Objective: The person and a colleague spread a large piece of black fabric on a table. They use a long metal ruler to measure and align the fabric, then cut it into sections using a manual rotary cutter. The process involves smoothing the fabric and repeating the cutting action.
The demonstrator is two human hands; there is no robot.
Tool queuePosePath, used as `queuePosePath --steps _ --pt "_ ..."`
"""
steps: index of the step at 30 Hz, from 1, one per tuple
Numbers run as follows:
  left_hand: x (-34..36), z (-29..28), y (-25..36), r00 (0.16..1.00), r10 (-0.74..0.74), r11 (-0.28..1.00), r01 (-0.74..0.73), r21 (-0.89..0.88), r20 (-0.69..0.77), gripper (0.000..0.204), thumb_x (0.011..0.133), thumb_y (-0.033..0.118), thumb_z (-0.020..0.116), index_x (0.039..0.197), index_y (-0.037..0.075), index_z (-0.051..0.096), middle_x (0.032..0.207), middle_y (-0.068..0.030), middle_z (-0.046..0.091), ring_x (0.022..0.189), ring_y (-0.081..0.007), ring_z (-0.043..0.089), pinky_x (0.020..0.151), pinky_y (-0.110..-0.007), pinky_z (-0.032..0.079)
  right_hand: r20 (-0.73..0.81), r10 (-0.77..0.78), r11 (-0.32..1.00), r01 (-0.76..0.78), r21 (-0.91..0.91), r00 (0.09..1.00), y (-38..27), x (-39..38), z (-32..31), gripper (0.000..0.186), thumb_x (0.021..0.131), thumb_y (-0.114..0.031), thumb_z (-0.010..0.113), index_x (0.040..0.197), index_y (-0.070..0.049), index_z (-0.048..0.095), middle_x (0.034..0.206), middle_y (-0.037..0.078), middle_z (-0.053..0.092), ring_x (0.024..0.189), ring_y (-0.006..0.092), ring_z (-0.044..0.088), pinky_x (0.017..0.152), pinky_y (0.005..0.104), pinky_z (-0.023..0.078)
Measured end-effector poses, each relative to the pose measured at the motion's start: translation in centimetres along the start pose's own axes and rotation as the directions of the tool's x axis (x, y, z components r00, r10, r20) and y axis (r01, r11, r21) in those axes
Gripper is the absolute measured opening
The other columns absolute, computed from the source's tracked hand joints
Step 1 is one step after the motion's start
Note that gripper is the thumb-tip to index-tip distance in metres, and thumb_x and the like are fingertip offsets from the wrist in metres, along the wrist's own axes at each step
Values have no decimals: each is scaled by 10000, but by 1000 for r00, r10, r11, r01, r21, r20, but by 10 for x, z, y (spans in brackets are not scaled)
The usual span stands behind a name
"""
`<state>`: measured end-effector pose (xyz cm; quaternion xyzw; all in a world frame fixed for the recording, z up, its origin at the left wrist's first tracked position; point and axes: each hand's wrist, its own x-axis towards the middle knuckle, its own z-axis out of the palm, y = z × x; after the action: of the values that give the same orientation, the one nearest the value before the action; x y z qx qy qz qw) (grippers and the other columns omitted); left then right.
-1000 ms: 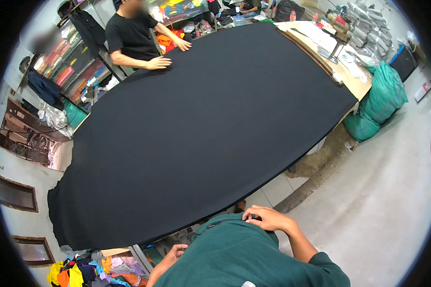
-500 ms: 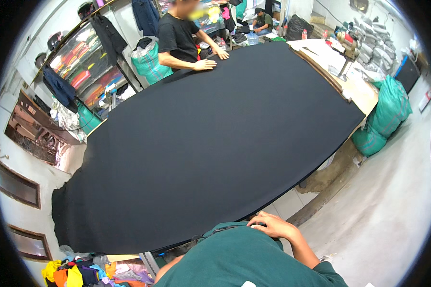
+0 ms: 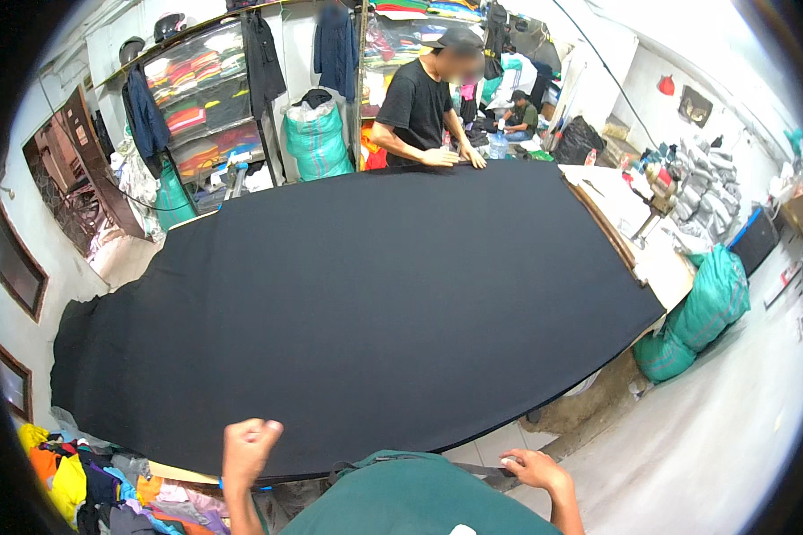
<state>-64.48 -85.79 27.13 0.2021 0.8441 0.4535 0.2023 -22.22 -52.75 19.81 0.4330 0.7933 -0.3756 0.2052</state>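
A large sheet of black cloth [image 3: 357, 312] lies spread over the long table. Raised over its near edge, left of my body, my left hand [image 3: 250, 448] is closed in a fist; whatever it may hold is hidden. My right hand [image 3: 535, 469] is by my waist on the right, off the cloth, with its fingers curled in. Close to those fingertips is a dark strap-like piece [image 3: 484, 469], and a small pale spot shows at them that I cannot make out. Across the table, a co-worker in a black shirt [image 3: 412, 111] has both hands on the far cloth edge.
Colourful garments [image 3: 107, 486] are heaped at the near left. A wooden strip [image 3: 608, 230] lies along the cloth's right end, beside a machine with a red part [image 3: 658, 183]. Green sacks [image 3: 700, 308] stand at the right table corner. Shelves of folded cloth [image 3: 196, 111] line the back.
My left hand has come into view and risen over the near cloth edge. My right hand remains by my waist. The view has tilted up, showing more of the co-worker and back wall.
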Motion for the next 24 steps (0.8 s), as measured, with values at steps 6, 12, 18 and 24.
queuePosePath --steps 6,12,18,24 --pt "51 -79 -71 749 259 952 -305 29 -610 495 986 78 650 670 136 275 686 83 235 637 -55 206 544 -322 164 -115 125 992 -127 -10 986 0 11 13 466 1036 -468 555 1366 -167 687 1226 186 748 1206 355 686 1051 451 516" --pt "77 -230 -421 574 30 880 373 294 -818 205 927 116 597 739 41 623 654 -105 639 596 -248 585 589 -417 462 -50 -61 998 60 -32 997 -15 68 25 496 1043 -467 557 1365 -112 686 1191 209 754 1170 359 705 1060 442 509" --pt "138 -144 -286 706 -41 999 34 -23 -707 379 941 100 636 663 81 381 657 29 304 633 -100 299 550 -367 285 -54 38 998 -35 51 998 26 77 44 465 1059 -409 584 1333 -47 686 1015 136 781 921 225 743 862 385 572" --pt "70 22 -218 856 101 986 -153 -62 -507 497 1009 191 676 615 52 407 604 7 372 629 -112 303 544 -387 292 -110 351 633 -149 760 930 194 152 163 341 1050 -303 564 1166 -14 704 828 154 740 693 235 724 606 378 601"
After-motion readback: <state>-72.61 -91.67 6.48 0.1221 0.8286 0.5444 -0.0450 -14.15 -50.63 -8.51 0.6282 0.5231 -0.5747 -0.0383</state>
